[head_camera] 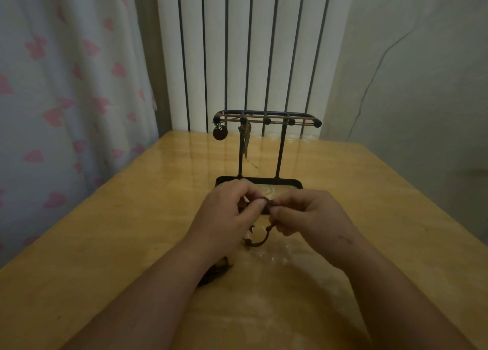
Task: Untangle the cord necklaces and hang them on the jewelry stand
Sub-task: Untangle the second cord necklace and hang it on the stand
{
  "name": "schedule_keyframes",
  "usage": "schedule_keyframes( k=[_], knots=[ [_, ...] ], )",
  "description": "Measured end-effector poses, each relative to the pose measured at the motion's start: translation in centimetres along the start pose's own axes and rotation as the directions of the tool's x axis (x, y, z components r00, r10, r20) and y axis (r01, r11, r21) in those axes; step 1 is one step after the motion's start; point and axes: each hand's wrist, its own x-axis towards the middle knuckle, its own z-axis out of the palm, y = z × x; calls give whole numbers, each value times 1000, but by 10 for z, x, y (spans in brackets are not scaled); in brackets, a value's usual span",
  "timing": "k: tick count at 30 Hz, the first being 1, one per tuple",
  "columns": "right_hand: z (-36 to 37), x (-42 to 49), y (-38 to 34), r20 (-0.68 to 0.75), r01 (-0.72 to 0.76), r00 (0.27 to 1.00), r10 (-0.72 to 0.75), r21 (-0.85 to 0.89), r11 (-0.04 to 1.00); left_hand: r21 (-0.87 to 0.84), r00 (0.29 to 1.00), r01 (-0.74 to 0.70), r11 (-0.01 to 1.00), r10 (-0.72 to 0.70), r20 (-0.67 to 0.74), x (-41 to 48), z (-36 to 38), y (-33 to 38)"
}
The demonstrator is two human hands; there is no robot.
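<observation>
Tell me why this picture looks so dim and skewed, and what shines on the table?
Head view: low light leaves the cord dark and soft; the wide lens fans the radiator bars outward toward the top; pale glare streaks the glossy table around the stand.

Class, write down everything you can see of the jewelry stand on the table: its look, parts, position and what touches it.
The jewelry stand looks like dark, thin metal: a flat rectangular base tray with a wood-grain floor, two slim upright posts and a top rack of five knob-tipped pegs. It stands upright on the wooden table. Tan cords lie along the pegs; a round dark pendant hangs at its left end, another piece beside the left post.
</observation>
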Motion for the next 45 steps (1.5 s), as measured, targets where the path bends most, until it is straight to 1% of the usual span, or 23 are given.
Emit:
schedule_keyframes(
  k=[2,3,5,9,13,18,21,24,25,26,28,29,30,31,34,37,43,45],
  knots=[
    [-6,-2,-3,94,-88,993,75,141,986,-77,1000,23,997,-22,18,0,0,2],
    [-8,-3,-4,130,-121,987,99,171,978,-108,999,35,994,-31,34,-1,0,3],
    [-10,-4,-5,151,-145,981,121,159,977,-124,997,54,991,-46,63,-1,2,4],
    [-12,-4,-7,120,-117,988,100,146,982,-125,993,76,989,-65,95,-1,3,6],
    [-11,-6,-6,95,-48,995,42,61,997,-119,988,95,988,-79,130,-1,3,6],
    [-7,-6,-6,69,-9,998,9,-2,1000,-129,983,125,984,-105,152,0,1,8],
    [-5,-5,-5,43,21,999,-18,-70,997,-145,983,130,981,-107,151,0,2,6],
    [-4,-5,-4,26,4,1000,-4,-19,1000,-168,984,149,974,-129,123,0,4,3],
    [-4,-5,-4,16,-5,1000,4,23,1000,-158,987,146,977,-134,83,0,5,2],
    [-4,-5,-4,5,-16,1000,16,70,997,-123,992,123,985,-122,15,0,6,1],
    [-5,-5,-3,-4,-44,999,45,158,987,-38,989,35,999,-40,-141,0,5,1],
    [-5,-5,-2,0,-54,998,55,186,981,-19,982,-10,1000,6,-189,0,4,3],
    [-6,-4,-1,8,-61,998,60,200,978,-8,978,-45,999,42,-205,-1,4,3],
    [-6,-4,-1,15,-65,998,63,205,977,0,978,-70,998,68,-197,-2,4,3],
    [-6,-3,0,31,-65,998,60,195,979,8,988,-111,994,111,-103,-4,6,4],
    [-5,-3,1,55,-57,997,48,187,981,-17,993,-102,995,101,-56,-5,6,7],
    [-3,-2,2,57,-33,998,26,128,991,-2,994,-87,996,87,-60,-5,5,7],
    [-2,-2,2,56,-24,998,19,103,994,-23,995,-76,997,75,-62,-5,5,8]
  ],
)
